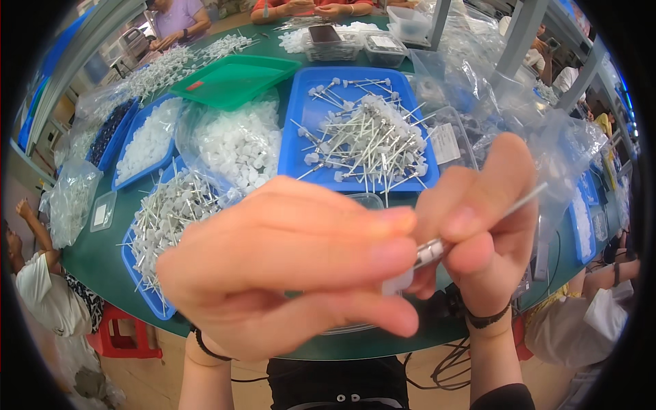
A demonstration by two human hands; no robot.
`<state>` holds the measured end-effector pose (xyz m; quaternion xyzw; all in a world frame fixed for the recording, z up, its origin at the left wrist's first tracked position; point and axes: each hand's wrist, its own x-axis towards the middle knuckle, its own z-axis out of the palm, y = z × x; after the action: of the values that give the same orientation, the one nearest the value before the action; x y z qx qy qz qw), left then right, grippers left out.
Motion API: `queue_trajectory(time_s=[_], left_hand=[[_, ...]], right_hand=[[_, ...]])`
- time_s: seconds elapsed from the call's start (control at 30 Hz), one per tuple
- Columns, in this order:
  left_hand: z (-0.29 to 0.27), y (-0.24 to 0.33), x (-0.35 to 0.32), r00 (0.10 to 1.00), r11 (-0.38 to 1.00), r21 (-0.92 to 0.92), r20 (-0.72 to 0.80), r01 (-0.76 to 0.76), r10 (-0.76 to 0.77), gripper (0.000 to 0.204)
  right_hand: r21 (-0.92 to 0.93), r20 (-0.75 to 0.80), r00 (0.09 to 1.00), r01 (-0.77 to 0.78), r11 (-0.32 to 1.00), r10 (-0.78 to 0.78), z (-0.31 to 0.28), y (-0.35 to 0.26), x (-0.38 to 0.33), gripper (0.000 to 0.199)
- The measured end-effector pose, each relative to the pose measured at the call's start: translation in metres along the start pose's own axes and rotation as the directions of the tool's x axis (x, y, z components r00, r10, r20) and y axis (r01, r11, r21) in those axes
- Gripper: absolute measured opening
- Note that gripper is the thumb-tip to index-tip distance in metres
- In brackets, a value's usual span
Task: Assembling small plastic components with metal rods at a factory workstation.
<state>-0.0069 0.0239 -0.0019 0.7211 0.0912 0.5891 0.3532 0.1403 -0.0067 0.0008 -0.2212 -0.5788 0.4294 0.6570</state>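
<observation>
Both hands are raised close to the camera over a green table (102, 253); the left hand (287, 273) has its fingers curled together, the fingertips pinching a small white plastic cap (398, 281) at its right end; the right hand (488, 225) grips a thin metal pin (471, 229) between thumb and fingers, the pin slanting up to the right past the forefinger, its lower end meeting the white cap between the two hands; each wrist wears a dark band. Behind the hands lies a blue tray (295, 147) heaped with finished pins, white heads on metal stems; to its left sits a clear bag of white caps (236, 147), and farther left another blue tray (126, 154) of white pieces; a third blue tray (140, 277) at lower left holds a pile of bare pins, partly hidden by the left hand; a green tray (236, 78) rests beyond the bag; clear plastic bags (547, 143) are bunched at the right; other people sit around the far and side edges of the table.
</observation>
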Motion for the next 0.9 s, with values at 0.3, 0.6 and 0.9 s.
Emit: queue_trajectory(time_s=[0.3,0.6,0.9], left_hand=[[-0.001,-0.011,0.001,0.979,0.935,-0.291,0.054,0.204,-0.197,0.013],[-0.002,-0.002,0.008,0.913,0.840,-0.372,0.060,0.395,-0.403,0.017],[-0.004,0.001,0.009,0.888,0.827,-0.331,0.093,0.454,-0.450,0.034]], right_hand=[[0.196,0.136,0.989,-0.077,0.978,0.051,-0.015,0.012,0.007,0.023],[0.459,0.254,0.951,-0.277,0.844,0.175,-0.020,0.022,0.010,0.020],[0.538,0.265,0.936,-0.344,0.769,0.233,-0.019,0.020,0.012,0.021]])
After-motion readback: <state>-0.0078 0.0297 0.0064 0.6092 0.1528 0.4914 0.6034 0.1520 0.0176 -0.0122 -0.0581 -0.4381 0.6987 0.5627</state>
